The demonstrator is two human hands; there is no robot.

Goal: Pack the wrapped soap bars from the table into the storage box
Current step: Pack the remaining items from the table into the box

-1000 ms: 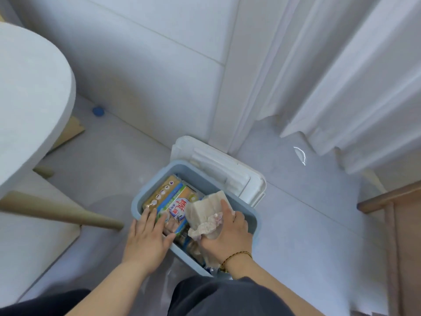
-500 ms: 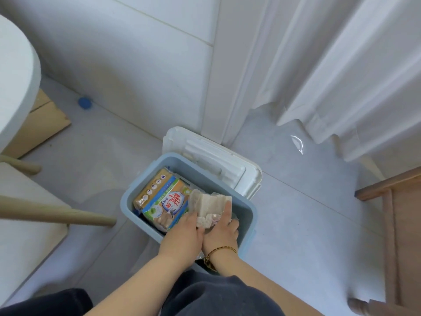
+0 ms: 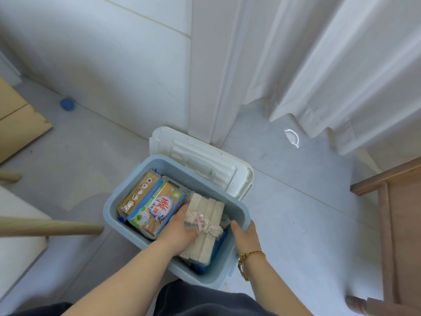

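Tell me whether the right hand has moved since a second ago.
Yes. The right hand has left the cream bundle and shifted right; it now holds the storage box at its right rim.

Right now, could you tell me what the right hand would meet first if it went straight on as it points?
Probably the far corner of the cream bundle in the blue box, just ahead of the right hand; if the hand rides higher, the white lid instead.
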